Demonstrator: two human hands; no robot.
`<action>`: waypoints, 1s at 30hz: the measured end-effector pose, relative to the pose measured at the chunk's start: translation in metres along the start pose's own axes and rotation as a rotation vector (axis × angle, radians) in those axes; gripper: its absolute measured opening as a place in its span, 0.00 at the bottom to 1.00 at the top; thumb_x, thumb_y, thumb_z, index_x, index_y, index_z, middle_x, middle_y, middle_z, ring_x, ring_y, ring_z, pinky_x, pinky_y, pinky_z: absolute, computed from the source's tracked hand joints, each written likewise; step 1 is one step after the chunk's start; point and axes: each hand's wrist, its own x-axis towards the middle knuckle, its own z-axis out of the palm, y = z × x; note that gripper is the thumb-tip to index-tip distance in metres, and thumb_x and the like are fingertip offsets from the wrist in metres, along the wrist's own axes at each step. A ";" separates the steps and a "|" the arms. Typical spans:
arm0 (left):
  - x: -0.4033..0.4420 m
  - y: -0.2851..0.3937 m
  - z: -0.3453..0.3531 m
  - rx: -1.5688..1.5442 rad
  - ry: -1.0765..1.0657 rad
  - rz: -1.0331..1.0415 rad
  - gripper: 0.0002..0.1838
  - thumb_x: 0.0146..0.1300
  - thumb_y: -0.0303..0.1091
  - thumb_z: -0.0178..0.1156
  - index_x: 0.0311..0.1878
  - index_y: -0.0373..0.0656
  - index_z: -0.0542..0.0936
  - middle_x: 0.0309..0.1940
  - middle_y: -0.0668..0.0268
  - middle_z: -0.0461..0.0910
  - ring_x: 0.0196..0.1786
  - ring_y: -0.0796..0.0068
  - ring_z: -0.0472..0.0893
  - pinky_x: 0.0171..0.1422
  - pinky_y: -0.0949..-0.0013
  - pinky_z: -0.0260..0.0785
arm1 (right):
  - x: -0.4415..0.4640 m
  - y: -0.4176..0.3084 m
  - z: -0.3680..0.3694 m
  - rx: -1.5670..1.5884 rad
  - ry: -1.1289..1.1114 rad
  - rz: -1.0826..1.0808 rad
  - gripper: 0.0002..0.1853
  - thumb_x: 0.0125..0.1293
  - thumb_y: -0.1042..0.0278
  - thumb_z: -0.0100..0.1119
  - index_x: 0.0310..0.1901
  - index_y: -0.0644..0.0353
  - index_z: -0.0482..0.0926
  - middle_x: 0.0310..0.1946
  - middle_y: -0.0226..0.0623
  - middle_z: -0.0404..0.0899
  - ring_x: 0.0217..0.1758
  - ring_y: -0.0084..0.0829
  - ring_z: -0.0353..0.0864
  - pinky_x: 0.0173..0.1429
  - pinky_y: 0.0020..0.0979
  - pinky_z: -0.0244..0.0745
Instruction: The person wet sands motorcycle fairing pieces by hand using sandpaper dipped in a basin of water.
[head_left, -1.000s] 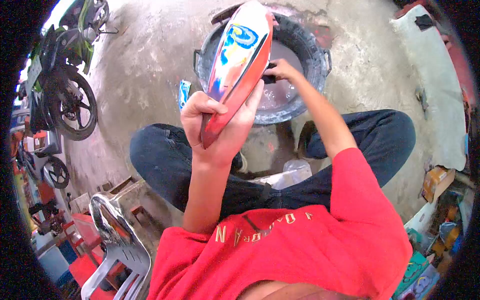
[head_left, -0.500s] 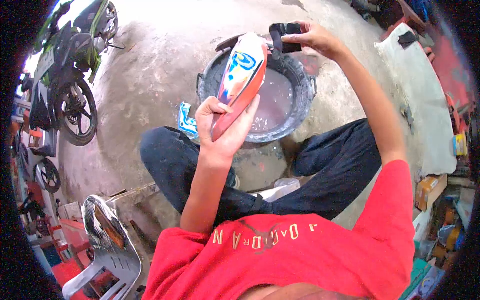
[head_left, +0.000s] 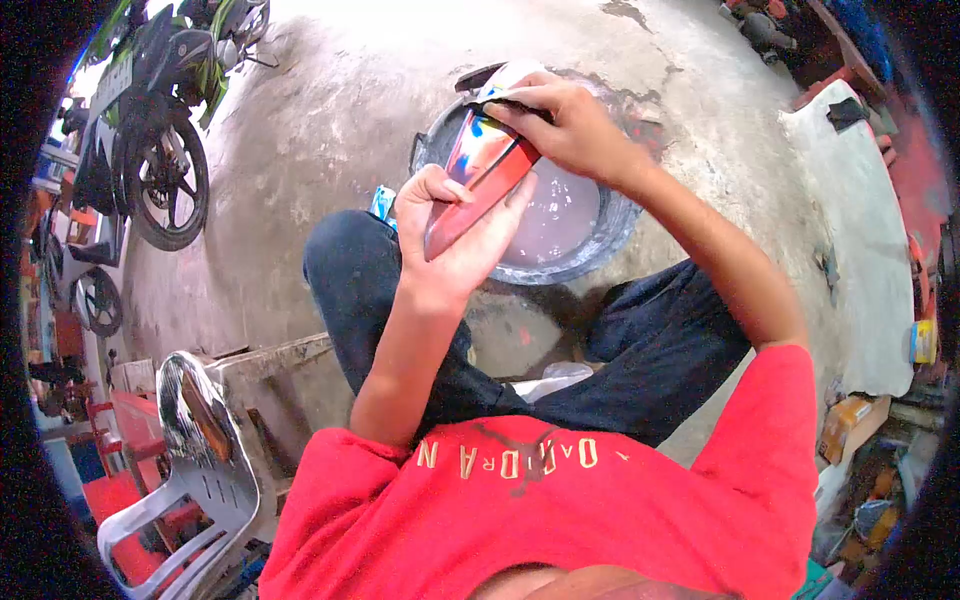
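Observation:
A long tapered painted motorcycle panel (head_left: 492, 187), red with white, blue and orange graphics, is gripped near its lower end by my left hand (head_left: 455, 240), thumb on top. My right hand (head_left: 580, 135) lies over the panel's upper part, fingers bent and pressing a piece of black sandpaper (head_left: 489, 105) against the surface. Most of the sandpaper is hidden under the fingers. Below the panel stands a dark round tub (head_left: 560, 272) of cloudy greyish water.
A blue-and-white piece (head_left: 382, 202) lies on the floor beside my knee. At left are a parked motorcycle (head_left: 165, 165) and a grey plastic chair (head_left: 210, 440). A pale slab (head_left: 860, 250) and a cardboard box (head_left: 853, 425) are at right.
My right hand has moved left and down with the black sandpaper, from beside the panel onto its upper face. My left hand keeps its hold. The view has shifted slightly.

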 end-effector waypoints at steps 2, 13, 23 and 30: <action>0.002 0.002 -0.003 -0.086 -0.014 -0.020 0.40 0.38 0.21 0.47 0.64 0.24 0.66 0.66 0.41 0.69 0.75 0.46 0.63 0.86 0.46 0.38 | -0.007 -0.008 0.008 -0.044 0.051 -0.159 0.15 0.68 0.68 0.60 0.54 0.61 0.84 0.52 0.50 0.83 0.56 0.48 0.83 0.60 0.42 0.76; 0.003 0.000 -0.024 -0.229 -0.151 -0.083 0.39 0.36 0.22 0.48 0.61 0.19 0.64 0.66 0.37 0.67 0.77 0.43 0.59 0.87 0.48 0.36 | -0.033 -0.018 0.025 -0.086 0.066 -0.226 0.18 0.74 0.75 0.51 0.63 0.60 0.76 0.53 0.55 0.81 0.61 0.48 0.82 0.63 0.37 0.76; -0.002 0.002 -0.025 -0.198 -0.146 -0.080 0.41 0.37 0.23 0.48 0.63 0.22 0.67 0.67 0.40 0.70 0.77 0.46 0.60 0.87 0.49 0.37 | -0.024 -0.015 0.025 0.053 -0.121 -0.123 0.21 0.72 0.78 0.49 0.65 0.62 0.73 0.61 0.50 0.77 0.73 0.45 0.70 0.75 0.38 0.63; -0.010 -0.003 0.000 0.061 0.064 0.011 0.47 0.32 0.24 0.49 0.67 0.22 0.63 0.67 0.40 0.69 0.76 0.45 0.62 0.86 0.47 0.36 | -0.014 0.035 0.020 -0.078 -0.043 0.064 0.20 0.73 0.74 0.49 0.65 0.58 0.74 0.53 0.50 0.82 0.50 0.49 0.85 0.56 0.42 0.78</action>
